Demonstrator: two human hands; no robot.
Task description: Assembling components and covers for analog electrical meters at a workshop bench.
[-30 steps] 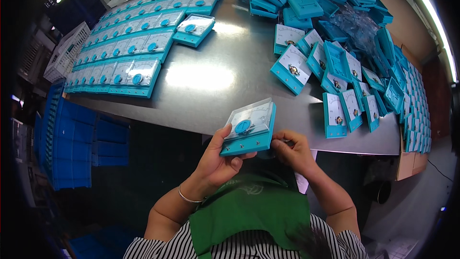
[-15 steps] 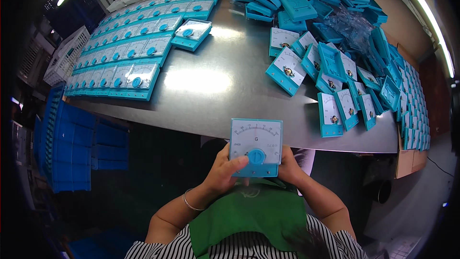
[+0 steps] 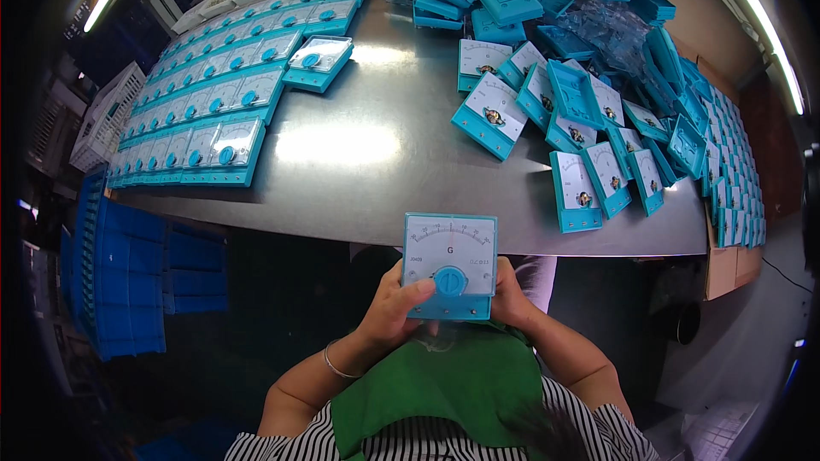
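Observation:
Both my hands hold one teal panel meter [image 3: 450, 262] upright in front of my chest, just below the near edge of the metal table [image 3: 359, 154]. Its white dial face with a curved scale points at me, and a round teal knob sits low on its front. My left hand [image 3: 393, 307] grips its lower left side, with the thumb reaching across to the knob. My right hand [image 3: 511, 297] supports the lower right corner from behind. A bracelet circles my left wrist.
Finished meters lie in neat overlapping rows [image 3: 213, 102] across the table's left side, one single meter [image 3: 318, 60] beside them. A loose heap of meters, open cases and backs [image 3: 581, 77] fills the right side. Blue crates [image 3: 120, 282] stand on the floor at left.
The meter was tilted flat near the table edge a second ago. I have turned it upright so its dial faces me and drawn it closer, with my left thumb now on the knob.

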